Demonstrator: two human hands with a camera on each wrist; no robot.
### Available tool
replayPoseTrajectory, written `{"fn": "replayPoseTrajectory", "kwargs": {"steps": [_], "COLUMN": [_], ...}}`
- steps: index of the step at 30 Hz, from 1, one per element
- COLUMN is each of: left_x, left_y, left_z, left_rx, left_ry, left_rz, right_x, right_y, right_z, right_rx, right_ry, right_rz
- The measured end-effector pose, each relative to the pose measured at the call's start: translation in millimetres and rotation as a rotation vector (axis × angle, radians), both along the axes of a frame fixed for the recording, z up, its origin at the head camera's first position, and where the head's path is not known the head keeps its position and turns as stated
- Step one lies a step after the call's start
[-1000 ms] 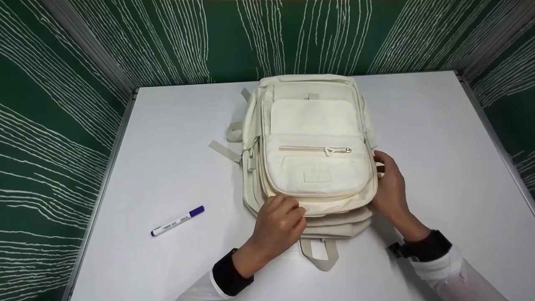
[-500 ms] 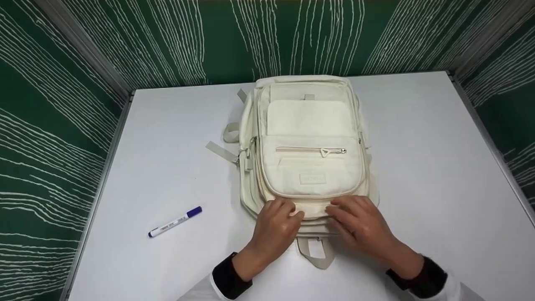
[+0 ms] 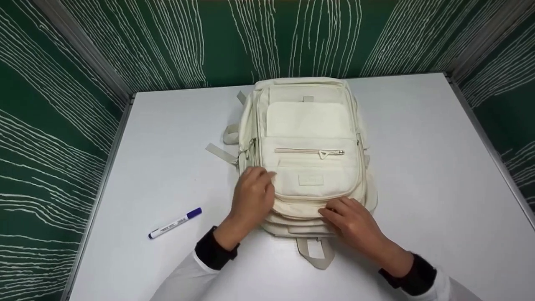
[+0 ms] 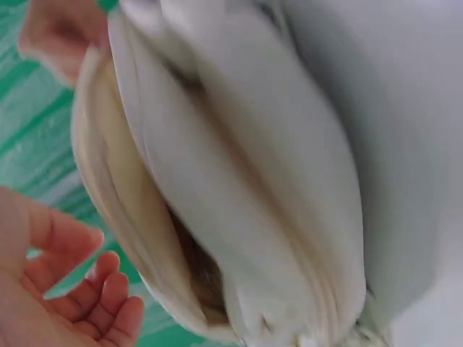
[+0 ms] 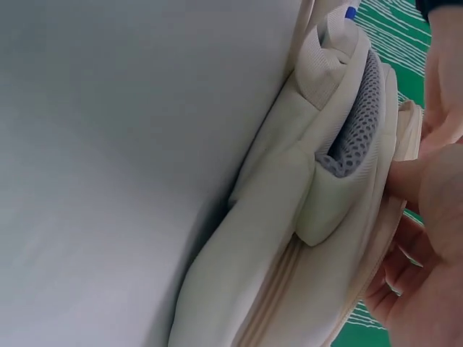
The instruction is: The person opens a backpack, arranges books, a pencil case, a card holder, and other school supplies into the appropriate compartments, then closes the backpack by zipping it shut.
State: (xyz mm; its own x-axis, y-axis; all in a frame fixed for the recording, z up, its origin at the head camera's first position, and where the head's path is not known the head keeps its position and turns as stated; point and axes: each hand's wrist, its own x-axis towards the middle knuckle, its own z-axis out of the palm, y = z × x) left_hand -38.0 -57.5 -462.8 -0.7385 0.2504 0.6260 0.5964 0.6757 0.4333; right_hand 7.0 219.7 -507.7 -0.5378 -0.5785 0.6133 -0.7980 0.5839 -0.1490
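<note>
On a white tabletop (image 3: 175, 167), the right hand (image 3: 354, 222) pinches a cream fabric backpack's rim (image 4: 91, 160), apparently to part it; the loosely curled left hand (image 3: 251, 194) holds nothing.

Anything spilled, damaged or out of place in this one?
Nothing stands out as odd. The cream fabric backpack has a compartment gaping open, but the right hand pinches its edge, suggesting ordinary handling. The purple-capped white marker lies apart, cap on.

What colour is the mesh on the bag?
The mesh is grey, showing best in the right wrist view.
</note>
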Motion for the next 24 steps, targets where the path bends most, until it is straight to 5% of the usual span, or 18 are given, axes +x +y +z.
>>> {"fn": "replayPoseTrajectory", "kwargs": {"steps": [5, 10, 17, 24], "left_x": [-46.3, -77.7, -91.8, -94.6], "left_y": [-20.5, -28.7, -32.9, -35.4], "left_z": [9.5, 13.4, 11.7, 6.5], "left_rx": [0.048, 0.033, 0.149, 0.213], "left_ry": [-0.199, -0.37, -0.584, -0.543], "left_rz": [0.161, 0.196, 0.167, 0.148], "right_x": [1.2, 3.0, 4.9, 4.5], "right_y": [-3.5, -4.7, -5.8, -3.6], "right_z": [-1.3, -1.1, -0.8, -1.2], "right_rx": [0.002, 0.012, 0.013, 0.011], "right_ry": [-0.001, -0.024, -0.024, -0.037], "right_rz": [0.002, -0.005, -0.014, -0.032]}}
